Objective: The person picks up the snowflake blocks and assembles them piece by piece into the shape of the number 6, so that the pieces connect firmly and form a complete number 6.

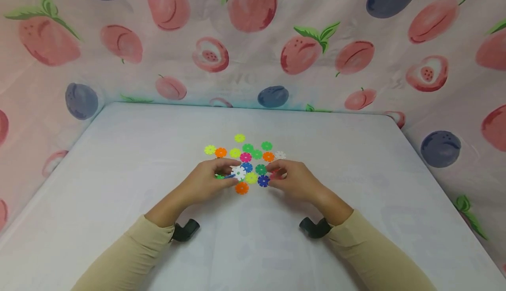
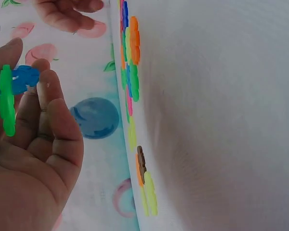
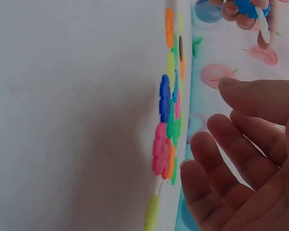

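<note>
Flower discs [image 1: 257, 154] in many bright colours lay in a loose, partly overlapping cluster near the middle of a white table [image 1: 257, 247], with a person's two hands raised over its near part. The left hand [image 1: 207, 177] pinched a small joined piece between its thumb and fingers, clear of the table at the cluster's left side. A white disc [image 1: 239, 172] on this piece faced the head camera, while a blue disc [image 2: 23, 79] and a green disc [image 2: 7, 101] showed from the left wrist, the green one set crosswise to the blue.

The right hand [image 1: 298, 180] held nothing; its fingers were loosely bent, with the thumb apart from them, over the right side of the cluster. A pink disc [image 3: 160, 149] lay on the table near that hand, and a dark blue disc [image 1: 263, 180] appeared just beside its thumb in the head view. An orange disc [image 1: 242, 188] lay at the near edge of the group, and a yellow disc [image 1: 239, 138] at the far edge.

Beige sleeves [image 1: 126, 251] covered both forearms, and a black curved piece [image 1: 186, 230] showed by each wrist. Behind the table rose a pale cloth [image 1: 245, 80] printed with fruit.
</note>
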### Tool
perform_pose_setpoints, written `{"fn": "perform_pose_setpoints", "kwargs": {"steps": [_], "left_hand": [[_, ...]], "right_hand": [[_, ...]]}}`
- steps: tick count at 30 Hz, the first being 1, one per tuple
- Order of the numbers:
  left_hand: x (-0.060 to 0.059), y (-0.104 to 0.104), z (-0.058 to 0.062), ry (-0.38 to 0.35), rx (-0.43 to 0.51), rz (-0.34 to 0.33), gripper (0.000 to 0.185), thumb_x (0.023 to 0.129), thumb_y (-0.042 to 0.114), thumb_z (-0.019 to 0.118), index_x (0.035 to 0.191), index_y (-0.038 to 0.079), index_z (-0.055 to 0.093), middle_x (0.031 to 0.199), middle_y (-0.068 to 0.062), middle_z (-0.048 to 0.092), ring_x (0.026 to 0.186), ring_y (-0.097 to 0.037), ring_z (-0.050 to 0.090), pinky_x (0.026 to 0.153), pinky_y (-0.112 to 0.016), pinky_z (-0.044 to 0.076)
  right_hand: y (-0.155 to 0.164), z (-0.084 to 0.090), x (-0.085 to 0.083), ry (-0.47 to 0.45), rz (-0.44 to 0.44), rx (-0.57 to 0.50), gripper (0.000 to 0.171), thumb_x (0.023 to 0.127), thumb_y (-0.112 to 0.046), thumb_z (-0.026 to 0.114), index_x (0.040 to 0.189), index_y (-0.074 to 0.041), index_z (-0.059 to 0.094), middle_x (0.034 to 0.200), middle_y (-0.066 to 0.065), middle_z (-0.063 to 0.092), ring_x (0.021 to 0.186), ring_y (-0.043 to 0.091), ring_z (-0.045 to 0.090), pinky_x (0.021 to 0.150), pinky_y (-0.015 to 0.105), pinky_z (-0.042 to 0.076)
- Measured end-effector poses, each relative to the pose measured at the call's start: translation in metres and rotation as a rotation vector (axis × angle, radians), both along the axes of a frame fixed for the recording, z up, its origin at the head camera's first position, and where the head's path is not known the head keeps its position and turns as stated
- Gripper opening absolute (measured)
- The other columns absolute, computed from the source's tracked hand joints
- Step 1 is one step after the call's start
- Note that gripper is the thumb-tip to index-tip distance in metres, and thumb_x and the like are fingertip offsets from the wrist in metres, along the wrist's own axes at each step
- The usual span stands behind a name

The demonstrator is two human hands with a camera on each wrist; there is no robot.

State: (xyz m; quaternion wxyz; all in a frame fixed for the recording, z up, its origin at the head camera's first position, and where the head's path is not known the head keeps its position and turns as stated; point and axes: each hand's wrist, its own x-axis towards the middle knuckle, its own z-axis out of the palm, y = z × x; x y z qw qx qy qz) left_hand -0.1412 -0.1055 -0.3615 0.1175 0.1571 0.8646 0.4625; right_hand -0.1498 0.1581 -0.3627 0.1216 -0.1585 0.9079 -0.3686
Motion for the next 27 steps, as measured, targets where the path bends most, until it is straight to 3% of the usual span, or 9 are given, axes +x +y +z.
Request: {"fn": "perform_pose_setpoints", "kwargs": {"steps": [12, 21, 27], "left_hand": [[-0.002, 0.001, -0.009, 0.055, -0.05, -0.029, 0.038, 0.092, 0.022, 0.075, 0.128, 0.011, 0.068, 0.106, -0.002, 0.066, 0.1, -0.021, 0.061, 0.087, -0.035, 0.053], [-0.001, 0.002, -0.007, 0.039, -0.072, -0.038, 0.041, 0.091, 0.023, 0.075, 0.13, 0.012, 0.067, 0.111, 0.0, 0.067, 0.104, -0.02, 0.062, 0.089, -0.035, 0.053], [-0.001, 0.003, -0.006, 0.044, -0.073, -0.04, 0.041, 0.091, 0.022, 0.076, 0.129, 0.012, 0.067, 0.11, 0.0, 0.067, 0.103, -0.019, 0.062, 0.089, -0.034, 0.053]], "right_hand": [[-0.006, -0.013, -0.007, 0.046, 0.036, 0.198, 0.032, 0.091, -0.012, 0.071, 0.122, -0.015, 0.07, 0.117, 0.002, 0.067, 0.1, 0.02, 0.057, 0.087, 0.035, 0.053], [-0.011, -0.013, -0.008, 0.048, 0.06, 0.245, 0.023, 0.09, -0.013, 0.073, 0.114, -0.015, 0.073, 0.107, 0.0, 0.067, 0.099, 0.021, 0.056, 0.085, 0.035, 0.051], [-0.013, -0.013, -0.009, 0.068, 0.079, 0.286, 0.026, 0.089, -0.012, 0.075, 0.115, -0.013, 0.073, 0.111, 0.002, 0.068, 0.105, 0.023, 0.057, 0.09, 0.038, 0.052]]}}
